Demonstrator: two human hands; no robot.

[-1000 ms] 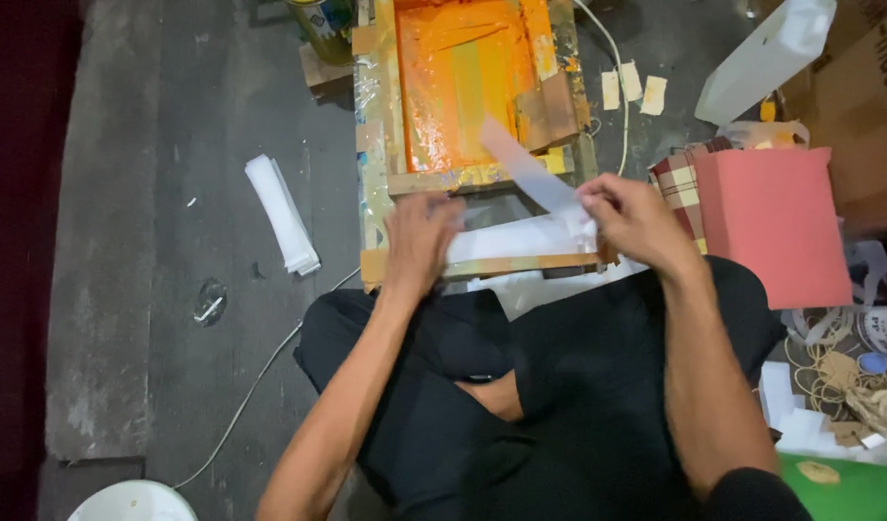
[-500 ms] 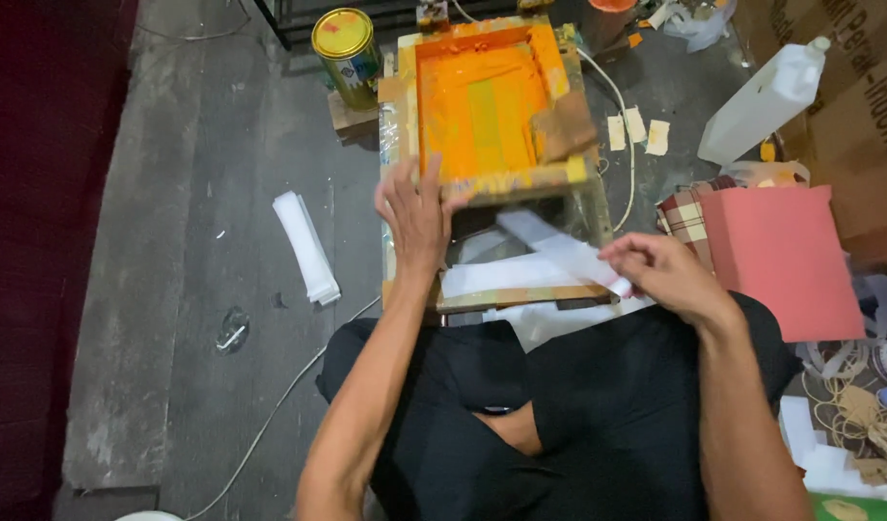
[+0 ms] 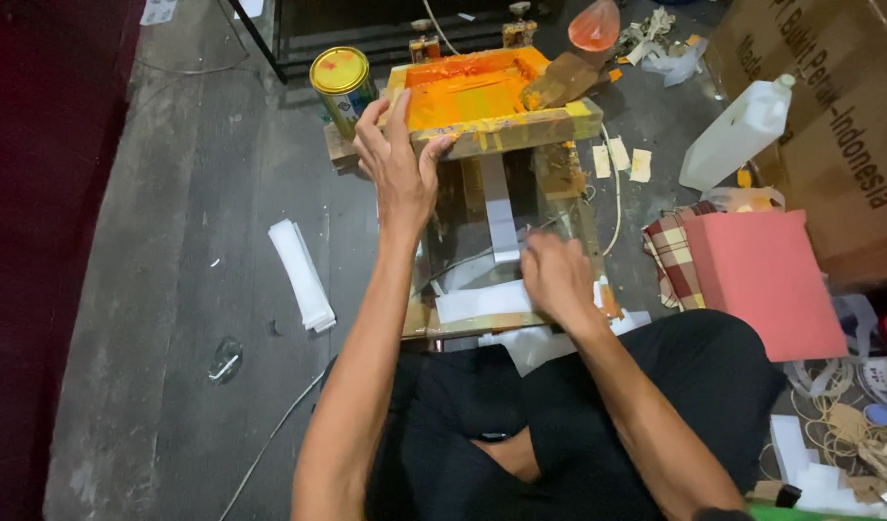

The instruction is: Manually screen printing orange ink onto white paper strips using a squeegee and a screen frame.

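The orange-inked screen frame [image 3: 482, 96] is tilted up at the far end of the wooden printing base [image 3: 463, 323], its near left corner clasped by the left hand [image 3: 397, 159]. The right hand [image 3: 556, 275] presses flat, fingers unclenched, on a white paper strip [image 3: 482, 301] at the base's near edge. A yellow-lidded tin [image 3: 341, 82] stands just left of the frame.

Left hand [image 3: 397, 162] lifts orange screen frame [image 3: 482, 96]; right hand [image 3: 556, 275] presses white strip [image 3: 482, 301].
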